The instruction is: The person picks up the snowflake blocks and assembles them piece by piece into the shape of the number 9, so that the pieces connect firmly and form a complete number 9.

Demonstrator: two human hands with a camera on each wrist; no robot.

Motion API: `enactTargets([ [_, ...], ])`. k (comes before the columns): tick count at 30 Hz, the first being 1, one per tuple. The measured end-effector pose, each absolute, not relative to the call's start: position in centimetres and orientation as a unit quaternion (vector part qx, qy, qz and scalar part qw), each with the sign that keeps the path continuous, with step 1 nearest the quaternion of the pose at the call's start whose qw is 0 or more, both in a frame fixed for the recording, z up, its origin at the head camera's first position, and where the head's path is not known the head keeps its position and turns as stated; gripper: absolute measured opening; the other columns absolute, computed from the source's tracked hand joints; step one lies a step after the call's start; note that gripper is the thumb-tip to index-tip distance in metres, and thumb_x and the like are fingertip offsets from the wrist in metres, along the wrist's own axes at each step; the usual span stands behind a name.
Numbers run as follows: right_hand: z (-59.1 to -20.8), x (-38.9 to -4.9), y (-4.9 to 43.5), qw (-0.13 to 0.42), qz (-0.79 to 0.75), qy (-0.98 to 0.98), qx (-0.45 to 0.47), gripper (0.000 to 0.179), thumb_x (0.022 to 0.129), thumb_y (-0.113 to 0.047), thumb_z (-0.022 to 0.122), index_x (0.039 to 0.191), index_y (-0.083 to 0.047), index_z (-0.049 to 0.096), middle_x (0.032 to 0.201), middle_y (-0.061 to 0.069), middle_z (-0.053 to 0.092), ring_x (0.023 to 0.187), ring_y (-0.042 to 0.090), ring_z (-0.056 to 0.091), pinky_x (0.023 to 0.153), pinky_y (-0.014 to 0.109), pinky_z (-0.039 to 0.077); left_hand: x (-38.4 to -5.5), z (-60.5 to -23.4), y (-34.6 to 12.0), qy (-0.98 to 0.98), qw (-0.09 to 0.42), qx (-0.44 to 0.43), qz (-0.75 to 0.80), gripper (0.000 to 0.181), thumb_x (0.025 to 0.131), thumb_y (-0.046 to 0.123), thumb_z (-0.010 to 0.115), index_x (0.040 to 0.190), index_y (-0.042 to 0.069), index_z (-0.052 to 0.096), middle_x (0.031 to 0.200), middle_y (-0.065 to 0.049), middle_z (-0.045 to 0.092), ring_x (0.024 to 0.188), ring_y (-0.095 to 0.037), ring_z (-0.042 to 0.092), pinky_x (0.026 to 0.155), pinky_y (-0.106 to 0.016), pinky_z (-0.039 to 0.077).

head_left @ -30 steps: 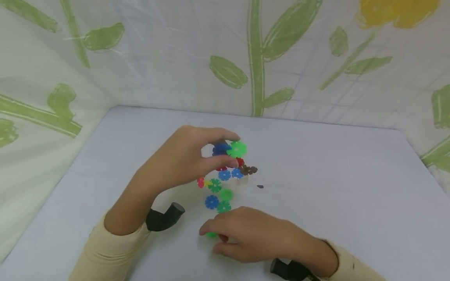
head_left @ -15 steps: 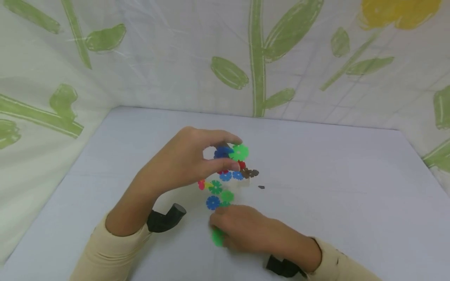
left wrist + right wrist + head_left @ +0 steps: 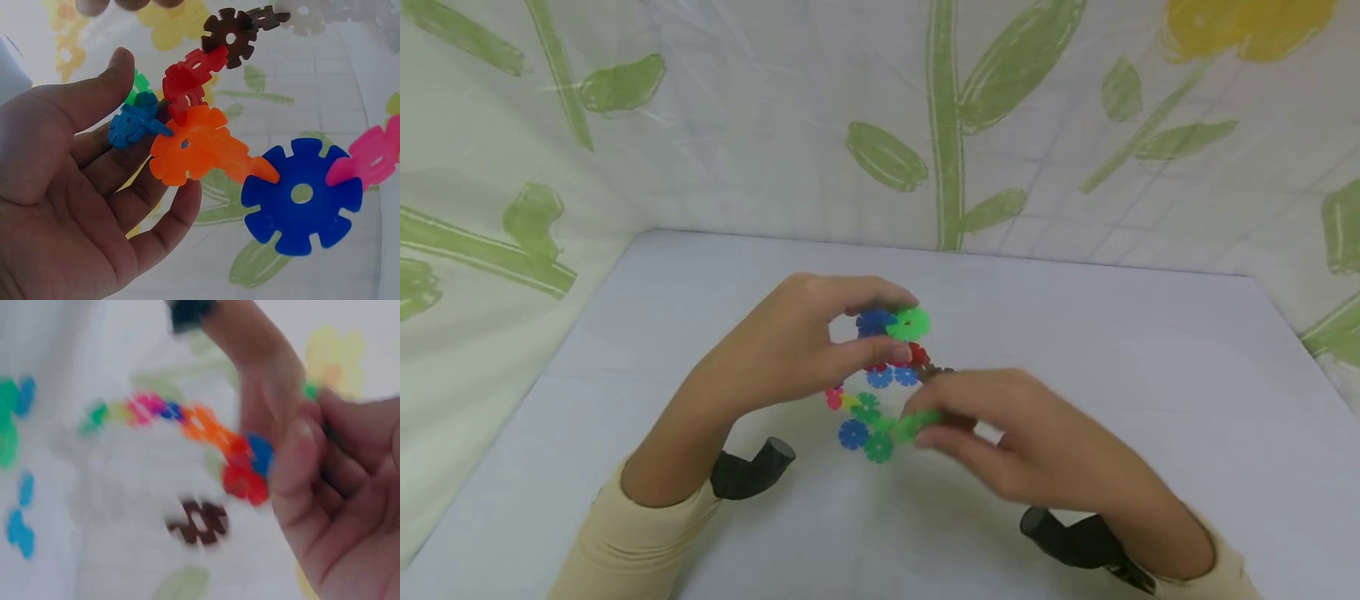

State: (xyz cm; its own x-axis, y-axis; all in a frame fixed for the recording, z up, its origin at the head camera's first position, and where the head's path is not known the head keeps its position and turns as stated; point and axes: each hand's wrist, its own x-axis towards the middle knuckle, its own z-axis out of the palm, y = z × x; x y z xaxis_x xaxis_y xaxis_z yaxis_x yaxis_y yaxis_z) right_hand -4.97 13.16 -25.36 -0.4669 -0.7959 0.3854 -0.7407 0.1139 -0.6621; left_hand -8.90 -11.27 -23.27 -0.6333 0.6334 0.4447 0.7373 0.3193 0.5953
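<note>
My left hand holds a chain of linked flower-shaped plastic discs above the table, with the green disc and blue disc between thumb and fingers. In the left wrist view the chain runs from a light blue disc to an orange disc, a dark blue disc and a pink disc; a red disc and brown disc branch off. My right hand pinches a bright green disc, blurred, below the chain. Its far side is hidden by fingers.
A blue disc and a darker green disc lie on the white table, left of my right hand. Light blue discs lie farther back. Behind the table hangs a white sheet with painted plants.
My right hand has picked up a green disc from near the table's front and moved away from me and to the right, closer to the chain. My left hand stays almost still.
</note>
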Motion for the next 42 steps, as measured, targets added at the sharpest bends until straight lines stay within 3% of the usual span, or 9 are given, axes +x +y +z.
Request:
enactTargets([
  [4,-24.2,-5.6,14.7,-0.097,-0.461,0.760,-0.448,0.031,0.095,0.003,0.065,0.125,0.003,0.056,0.079,-0.006,0.056,0.071,0.009,0.059,0.068,0.023,0.055,-8.8,-23.3,-11.0,-0.804,0.052,-0.428,-0.410,0.036,0.087,0.014,0.080,0.120,0.008,0.069,0.094,0.013,0.070,0.087,0.001,0.062,0.083,-0.026,0.053],
  [9,-24.2,-6.0,14.9,-0.168,-0.448,0.769,-0.423,0.027,0.093,0.005,0.065,0.120,0.003,0.060,0.082,-0.002,0.064,0.070,0.012,0.060,0.071,0.022,0.054,-8.6,-23.4,-10.5,-0.784,0.046,-0.447,-0.428,0.036,0.087,0.011,0.079,0.121,0.004,0.069,0.093,0.011,0.070,0.082,0.002,0.063,0.080,-0.025,0.054],
  [14,-24.3,-5.8,14.6,-0.181,-0.439,0.773,-0.421,0.022,0.100,-0.009,0.061,0.119,0.003,0.060,0.085,-0.002,0.066,0.067,0.008,0.059,0.067,0.020,0.053,-8.5,-23.5,-10.3,-0.770,0.038,-0.449,-0.451,0.037,0.085,0.010,0.082,0.120,0.001,0.071,0.096,0.006,0.073,0.083,0.001,0.066,0.075,-0.026,0.055],
  [19,-24.4,-5.8,14.4,-0.192,-0.431,0.773,-0.423,0.033,0.104,-0.026,0.054,0.119,0.004,0.059,0.088,-0.001,0.068,0.068,0.007,0.060,0.070,0.021,0.054,-8.5,-23.5,-10.3,-0.767,0.003,-0.427,-0.478,0.039,0.082,0.009,0.084,0.118,0.001,0.073,0.104,0.001,0.075,0.092,-0.002,0.070,0.075,-0.027,0.057],
  [29,-24.9,-5.7,13.7,-0.244,-0.404,0.771,-0.428,0.034,0.106,-0.024,0.052,0.106,0.008,0.061,0.094,0.006,0.068,0.068,0.007,0.060,0.063,0.018,0.051,-8.2,-23.4,-10.2,-0.740,-0.030,-0.401,-0.539,0.035,0.079,0.004,0.085,0.112,-0.002,0.075,0.096,0.003,0.076,0.089,-0.008,0.072,0.073,-0.032,0.058],
  [33,-25.3,-5.7,13.7,-0.235,-0.403,0.773,-0.429,0.034,0.106,-0.023,0.050,0.104,0.008,0.062,0.098,0.011,0.068,0.070,0.008,0.063,0.062,0.018,0.051,-8.3,-23.5,-9.9,-0.743,-0.032,-0.398,-0.536,0.034,0.078,0.006,0.086,0.110,-0.001,0.076,0.093,0.005,0.076,0.085,-0.007,0.072,0.070,-0.032,0.058],
  [40,-25.3,-6.4,13.8,-0.220,-0.418,0.765,-0.438,0.034,0.105,-0.024,0.052,0.109,0.007,0.064,0.101,0.011,0.071,0.071,0.008,0.062,0.063,0.018,0.051,-8.4,-23.6,-10.0,-0.754,-0.038,-0.392,-0.526,0.036,0.080,0.008,0.085,0.114,0.000,0.075,0.100,0.004,0.076,0.092,-0.006,0.071,0.076,-0.032,0.058],
  [42,-25.2,-6.4,13.7,-0.216,-0.425,0.764,-0.435,0.022,0.102,-0.013,0.059,0.113,0.005,0.065,0.100,0.008,0.071,0.069,0.007,0.060,0.062,0.018,0.051,-8.4,-23.6,-10.1,-0.760,-0.031,-0.393,-0.516,0.037,0.081,0.011,0.085,0.116,0.004,0.075,0.101,0.006,0.075,0.092,-0.005,0.071,0.078,-0.031,0.057],
])
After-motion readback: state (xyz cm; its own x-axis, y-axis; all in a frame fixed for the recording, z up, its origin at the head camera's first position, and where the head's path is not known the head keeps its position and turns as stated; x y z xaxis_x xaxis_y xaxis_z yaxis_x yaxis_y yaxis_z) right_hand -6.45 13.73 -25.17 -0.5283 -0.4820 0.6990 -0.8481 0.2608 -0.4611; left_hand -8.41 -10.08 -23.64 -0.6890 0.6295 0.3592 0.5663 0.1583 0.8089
